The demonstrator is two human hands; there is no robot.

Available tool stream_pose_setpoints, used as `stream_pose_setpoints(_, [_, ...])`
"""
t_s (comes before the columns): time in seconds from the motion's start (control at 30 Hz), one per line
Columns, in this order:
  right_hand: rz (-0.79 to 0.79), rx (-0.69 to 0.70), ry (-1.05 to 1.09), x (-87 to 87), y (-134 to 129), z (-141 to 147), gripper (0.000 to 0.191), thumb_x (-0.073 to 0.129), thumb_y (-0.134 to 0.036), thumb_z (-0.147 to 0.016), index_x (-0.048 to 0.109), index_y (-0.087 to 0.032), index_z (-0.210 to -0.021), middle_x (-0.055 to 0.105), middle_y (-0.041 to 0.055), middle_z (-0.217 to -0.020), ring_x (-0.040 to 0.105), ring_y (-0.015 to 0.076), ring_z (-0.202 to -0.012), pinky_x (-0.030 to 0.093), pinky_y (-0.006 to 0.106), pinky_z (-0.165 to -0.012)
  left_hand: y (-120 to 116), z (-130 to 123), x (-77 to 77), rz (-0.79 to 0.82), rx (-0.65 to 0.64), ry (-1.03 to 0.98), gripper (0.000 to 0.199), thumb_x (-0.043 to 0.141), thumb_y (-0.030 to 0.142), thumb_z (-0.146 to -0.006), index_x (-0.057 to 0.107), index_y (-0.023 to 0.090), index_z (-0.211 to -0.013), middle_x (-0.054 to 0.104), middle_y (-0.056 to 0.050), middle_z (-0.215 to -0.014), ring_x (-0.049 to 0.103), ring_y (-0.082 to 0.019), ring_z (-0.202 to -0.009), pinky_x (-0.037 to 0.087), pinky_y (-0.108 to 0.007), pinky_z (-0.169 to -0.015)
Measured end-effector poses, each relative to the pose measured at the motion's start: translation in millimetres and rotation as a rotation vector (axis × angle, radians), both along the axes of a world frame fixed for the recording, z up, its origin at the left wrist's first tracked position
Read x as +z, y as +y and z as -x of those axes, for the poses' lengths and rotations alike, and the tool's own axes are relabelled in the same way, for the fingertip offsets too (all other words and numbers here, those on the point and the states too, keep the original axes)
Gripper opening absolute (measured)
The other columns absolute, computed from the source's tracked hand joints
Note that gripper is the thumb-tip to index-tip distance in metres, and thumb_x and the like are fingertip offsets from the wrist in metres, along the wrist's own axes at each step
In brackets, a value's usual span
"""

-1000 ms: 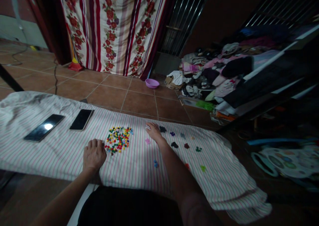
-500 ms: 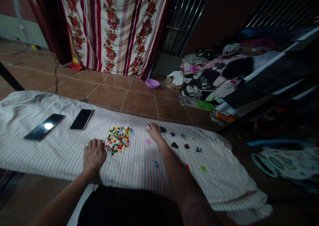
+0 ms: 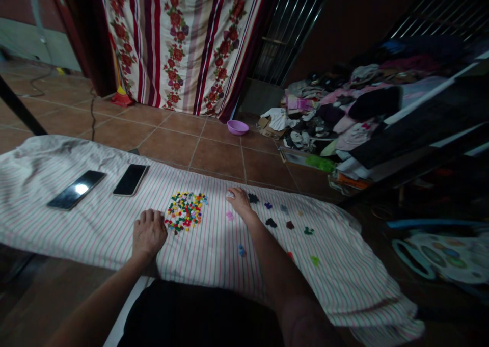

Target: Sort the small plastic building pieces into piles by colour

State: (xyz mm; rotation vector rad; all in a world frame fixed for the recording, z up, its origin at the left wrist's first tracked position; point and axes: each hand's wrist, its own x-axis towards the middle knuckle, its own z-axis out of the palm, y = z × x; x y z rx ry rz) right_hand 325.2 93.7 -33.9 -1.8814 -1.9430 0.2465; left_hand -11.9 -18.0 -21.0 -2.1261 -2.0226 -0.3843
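View shifted, hands (image 3: pixel 148 232) (image 3: pixel 239 201) near coloured pieces (image 3: pixel 186 210) on striped cloth (image 3: pixel 214 265), left open, right unclear, tiled floor (image 3: pixel 217 151), curtain (image 3: pixel 194 46)

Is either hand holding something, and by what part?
The right hand has its fingertips at small white pieces; whether pinched, and where, can't be told. The left hand rests on the cloth, nothing visibly held.

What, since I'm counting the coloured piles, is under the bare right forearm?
Small red pieces peek out beside the right forearm, on striped white cloth; what it covers further cannot be seen.
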Motion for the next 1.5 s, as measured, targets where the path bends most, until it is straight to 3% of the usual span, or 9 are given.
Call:
stream_pose_setpoints(0.3, [-0.087, 0.039, -0.023, 11.2, -2, 11, 0.025, 0.062, -0.016, -0.080, 0.071, -0.022, -0.103, 0.067, 0.0067, -0.108, 0.055, 0.0214, -0.104, 0.041, 0.034, -0.095, -1, -1, 2.1, 0.019, 0.009, -0.018, 0.027, 0.034, 0.026, -0.091, 0.058, 0.014, -0.098, 0.057, -0.012, -0.095, 0.048, -0.027, -0.094, 0.033, -0.037, -0.075])
stream_pose_setpoints(0.73, [-0.059, 0.218, 0.018, 7.0, -12, 68, 0.019, 0.059, -0.011, -0.083, 0.071, -0.021, -0.093, 0.071, 0.0054, -0.098, 0.059, 0.0189, -0.097, 0.041, 0.031, -0.091, -1, -3, 5.8, 0.025, 0.016, -0.030, 0.028, 0.033, 0.027, -0.092, 0.059, 0.014, -0.095, 0.057, -0.012, -0.094, 0.048, -0.027, -0.094, 0.032, -0.037, -0.074])
stream_pose_setpoints(0.97, [-0.035, 0.161, 0.037, 2.2, -25, 90, 0.009, 0.059, -0.019, -0.085, 0.067, -0.021, -0.089, 0.071, 0.0031, -0.088, 0.060, 0.0168, -0.087, 0.040, 0.028, -0.084, -1, -2, 7.9, 0.030, 0.010, -0.040, 0.031, 0.031, 0.027, -0.092, 0.059, 0.014, -0.096, 0.056, -0.013, -0.094, 0.047, -0.027, -0.094, 0.032, -0.038, -0.074])
stream_pose_setpoints(1.13, [-0.020, 0.140, 0.029, 0.5, -35, 97, 0.007, 0.060, -0.021, -0.085, 0.064, -0.021, -0.091, 0.069, 0.0038, -0.091, 0.059, 0.0178, -0.091, 0.041, 0.028, -0.085, -2, -1, 7.7, 0.048, 0.006, -0.048, 0.032, 0.031, 0.027, -0.092, 0.059, 0.014, -0.098, 0.057, -0.014, -0.096, 0.047, -0.028, -0.096, 0.033, -0.038, -0.075])
stream_pose_setpoints(1.5, [-0.021, 0.051, 0.073, -6.7, -44, 103, 0.026, 0.048, -0.008, -0.084, 0.064, -0.021, -0.100, 0.067, 0.0055, -0.100, 0.059, 0.0175, -0.093, 0.041, 0.029, -0.090, -1, -1, 4.7, 0.042, 0.012, -0.015, 0.031, 0.030, 0.028, -0.092, 0.058, 0.014, -0.097, 0.056, -0.013, -0.096, 0.048, -0.027, -0.096, 0.032, -0.037, -0.074])
